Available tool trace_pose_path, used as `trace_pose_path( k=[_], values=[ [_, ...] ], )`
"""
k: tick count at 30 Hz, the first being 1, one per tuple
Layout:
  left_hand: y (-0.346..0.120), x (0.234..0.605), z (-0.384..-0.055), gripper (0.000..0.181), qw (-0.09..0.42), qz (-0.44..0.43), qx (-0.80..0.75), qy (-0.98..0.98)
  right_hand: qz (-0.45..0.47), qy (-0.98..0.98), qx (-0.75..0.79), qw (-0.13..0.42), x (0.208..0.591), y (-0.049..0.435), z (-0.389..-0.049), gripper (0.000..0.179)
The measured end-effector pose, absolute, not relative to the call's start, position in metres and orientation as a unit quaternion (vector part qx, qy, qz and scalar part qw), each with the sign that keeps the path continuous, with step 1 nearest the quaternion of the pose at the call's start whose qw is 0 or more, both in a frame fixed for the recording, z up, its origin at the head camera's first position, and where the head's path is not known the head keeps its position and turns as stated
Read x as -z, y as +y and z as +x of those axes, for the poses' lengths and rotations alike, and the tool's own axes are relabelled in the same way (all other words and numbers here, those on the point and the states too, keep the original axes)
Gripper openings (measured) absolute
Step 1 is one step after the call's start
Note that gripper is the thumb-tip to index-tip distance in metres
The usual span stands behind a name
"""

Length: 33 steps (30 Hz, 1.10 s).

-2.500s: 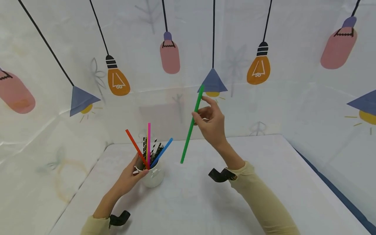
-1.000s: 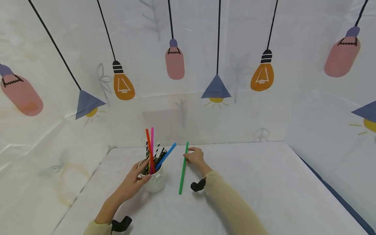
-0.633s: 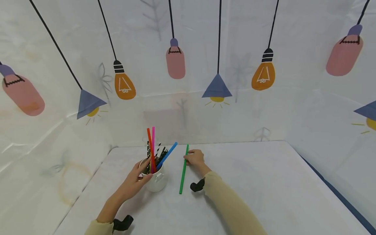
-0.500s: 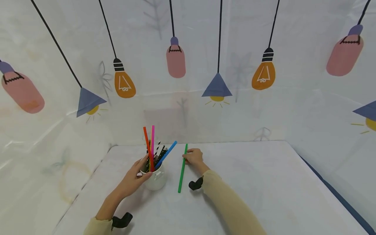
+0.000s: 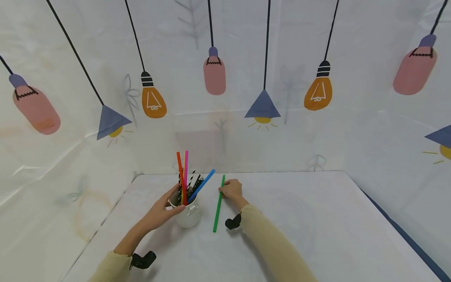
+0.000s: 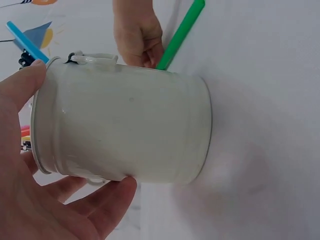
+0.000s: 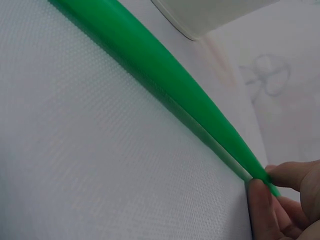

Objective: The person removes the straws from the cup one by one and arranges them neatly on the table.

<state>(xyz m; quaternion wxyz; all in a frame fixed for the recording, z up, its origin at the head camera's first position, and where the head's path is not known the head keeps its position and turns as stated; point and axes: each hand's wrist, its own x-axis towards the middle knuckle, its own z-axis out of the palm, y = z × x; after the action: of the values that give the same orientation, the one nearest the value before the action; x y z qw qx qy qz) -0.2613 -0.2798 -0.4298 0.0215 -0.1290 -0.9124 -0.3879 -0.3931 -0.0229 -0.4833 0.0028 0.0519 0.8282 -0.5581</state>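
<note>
A white cup (image 5: 189,217) stands upright on the table, with small handles on its side. Red (image 5: 180,172), pink (image 5: 186,168) and blue (image 5: 202,184) drinking straws stick out of it, among several black patterned ones. My left hand (image 5: 157,215) grips the cup near its rim; in the left wrist view its fingers (image 6: 112,202) curve round the wall. To the right of the cup, a green straw (image 5: 217,211) lies along the white tabletop. My right hand (image 5: 232,189) pinches it near its far end, between thumb and fingers in the right wrist view.
The white table (image 5: 299,219) ends at a wall sheet (image 5: 229,149) printed with lamps and bulbs. Blue shows along the table's right edge (image 5: 398,225). A black piece is strapped at each wrist.
My right hand has brought the green straw down from the air onto the table and has stayed nearly still there since. The red straw leans less to the left. My left hand keeps its grip.
</note>
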Motion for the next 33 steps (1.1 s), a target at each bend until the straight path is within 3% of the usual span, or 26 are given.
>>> trace_pose_path(
  k=[6,33],
  values=[
    [-0.2796,0.4354,-0.2627,0.081,-0.017,-0.078,0.433,-0.898,0.040,0.838,0.545,-0.012,0.4901,-0.0224,-0.3945,0.029],
    [-0.2805,0.4377,-0.2643,0.081,-0.010,-0.066,0.472,-0.879,0.035,0.840,0.541,-0.018,0.4907,-0.0240,-0.3958,0.021]
  ],
)
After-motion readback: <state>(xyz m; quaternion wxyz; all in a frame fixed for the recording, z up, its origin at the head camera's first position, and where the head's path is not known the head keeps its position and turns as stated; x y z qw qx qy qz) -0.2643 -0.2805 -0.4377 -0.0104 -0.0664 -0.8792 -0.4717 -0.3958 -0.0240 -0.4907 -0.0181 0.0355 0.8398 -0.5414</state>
